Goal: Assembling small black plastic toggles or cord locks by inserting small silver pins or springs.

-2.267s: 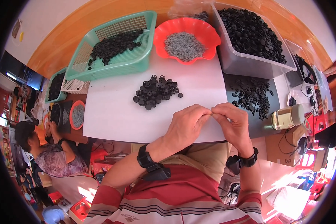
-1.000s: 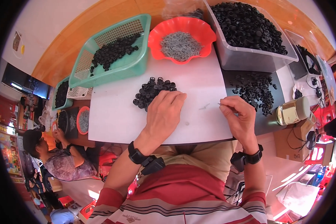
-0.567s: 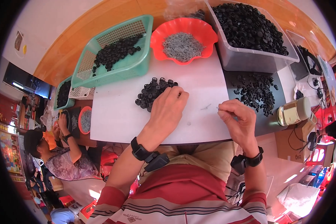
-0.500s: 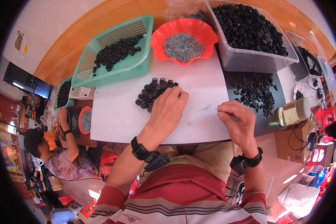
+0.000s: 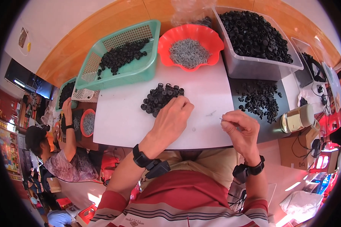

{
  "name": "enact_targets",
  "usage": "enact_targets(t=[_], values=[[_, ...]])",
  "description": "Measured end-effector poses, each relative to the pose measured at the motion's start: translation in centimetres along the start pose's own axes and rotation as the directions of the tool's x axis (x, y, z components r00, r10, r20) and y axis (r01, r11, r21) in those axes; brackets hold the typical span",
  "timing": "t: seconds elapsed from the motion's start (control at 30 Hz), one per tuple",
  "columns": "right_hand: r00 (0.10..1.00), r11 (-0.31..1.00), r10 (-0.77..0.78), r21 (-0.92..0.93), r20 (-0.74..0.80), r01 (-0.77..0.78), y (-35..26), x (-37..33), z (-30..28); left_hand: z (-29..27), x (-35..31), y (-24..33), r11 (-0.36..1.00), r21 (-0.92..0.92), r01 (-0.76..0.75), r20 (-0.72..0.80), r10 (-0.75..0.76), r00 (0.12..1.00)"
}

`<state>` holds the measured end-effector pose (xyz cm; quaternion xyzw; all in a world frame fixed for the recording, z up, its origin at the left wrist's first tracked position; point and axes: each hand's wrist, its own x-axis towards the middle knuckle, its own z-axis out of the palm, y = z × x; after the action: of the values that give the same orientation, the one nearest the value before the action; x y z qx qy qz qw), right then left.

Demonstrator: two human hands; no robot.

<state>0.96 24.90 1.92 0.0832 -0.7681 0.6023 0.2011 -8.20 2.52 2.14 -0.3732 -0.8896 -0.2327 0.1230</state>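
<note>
My left hand is closed, fingers curled down at the right edge of a pile of small black round plastic parts on the white work surface. What its fingertips hold, if anything, is hidden beneath the hand. To the right, my right hand pinches a small grey screw between thumb and forefinger, its end just showing at the tips. A few loose grey screws lie on the white surface between my hands. Below them is a small pale round spot.
Behind stand a green basket of black parts, a red bowl of grey screws and a clear bin heaped with black pieces. Small black parts and a jar are at right. A co-worker sits at left.
The view has shifted slightly, so the table contents appear lower. Both my hands keep nearly the same poses. The co-worker's raised hand has moved up toward a basket.
</note>
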Motion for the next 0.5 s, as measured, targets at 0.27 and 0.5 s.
enact_targets(t=[0.27,0.5], values=[[0.997,0.982,0.077,0.171,0.003,-0.077,0.4,-0.2,1.1,-1.2,-1.3,0.7,0.854,-0.465,0.232,0.059,-0.231,0.971],[0.991,0.965,0.123,0.226,0.058,-0.133,0.5,-0.6,2.4,-0.7,-2.7,0.7,0.314,-0.852,0.419,0.282,-0.398,0.873]])
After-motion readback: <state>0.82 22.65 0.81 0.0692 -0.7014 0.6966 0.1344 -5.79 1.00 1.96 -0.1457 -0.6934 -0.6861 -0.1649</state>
